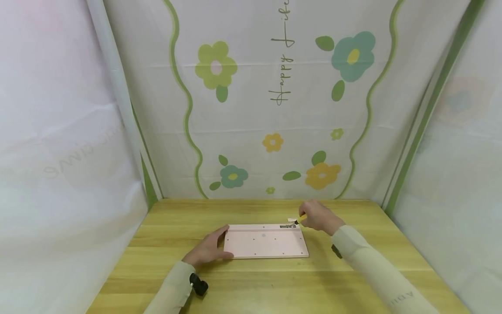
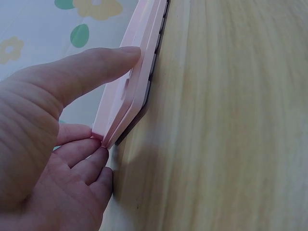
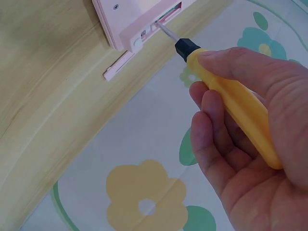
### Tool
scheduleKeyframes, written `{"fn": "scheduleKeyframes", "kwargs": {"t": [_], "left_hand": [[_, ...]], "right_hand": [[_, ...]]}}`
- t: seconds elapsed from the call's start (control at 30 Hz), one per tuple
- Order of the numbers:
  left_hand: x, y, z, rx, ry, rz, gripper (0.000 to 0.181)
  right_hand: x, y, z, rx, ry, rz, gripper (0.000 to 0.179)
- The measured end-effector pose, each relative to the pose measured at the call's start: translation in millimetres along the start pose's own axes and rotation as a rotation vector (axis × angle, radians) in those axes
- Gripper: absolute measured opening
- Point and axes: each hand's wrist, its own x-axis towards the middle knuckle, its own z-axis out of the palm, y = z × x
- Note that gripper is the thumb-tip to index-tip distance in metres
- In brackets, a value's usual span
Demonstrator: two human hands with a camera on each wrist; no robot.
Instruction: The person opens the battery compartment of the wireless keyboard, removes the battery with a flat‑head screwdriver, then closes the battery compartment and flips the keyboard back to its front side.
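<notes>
A pink keyboard (image 1: 266,245) lies face down on the table, its dark keys (image 2: 154,65) showing underneath in the left wrist view. My left hand (image 1: 208,248) holds its left end, thumb along the near edge and fingertips at the far corner. A yellow-handled screwdriver (image 3: 233,98) is gripped in my right hand (image 3: 260,139), index finger or thumb tip up by the black collar. Its metal tip reaches into an uncovered slot (image 3: 168,14) along the keyboard's far edge. A slim pink cover (image 3: 118,66) lies on the table just beyond that slot.
The wooden table (image 1: 251,288) ends at a white cloth wall (image 1: 243,113) printed with flowers, close behind the keyboard. Cloth sides hang at left and right. Several small screws dot the keyboard's back.
</notes>
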Motion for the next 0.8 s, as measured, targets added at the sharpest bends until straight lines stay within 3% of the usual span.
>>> {"fn": "scheduleKeyframes", "kwargs": {"t": [0.3,0.57,0.8], "left_hand": [[-1.1,1.8,-0.9,0.002,0.005,0.005,0.105],[-0.9,0.1,0.6,0.007,0.009,0.003,0.107],[-1.2,-0.6,0.0,0.009,0.005,-0.004,0.108]], "right_hand": [[7.0,-11.9,-5.6,0.010,-0.048,0.046,0.040],[13.2,-22.7,-7.6,-0.040,-0.070,0.077,0.028],[12.9,-23.3,-2.8,-0.020,-0.081,0.094,0.029]]}}
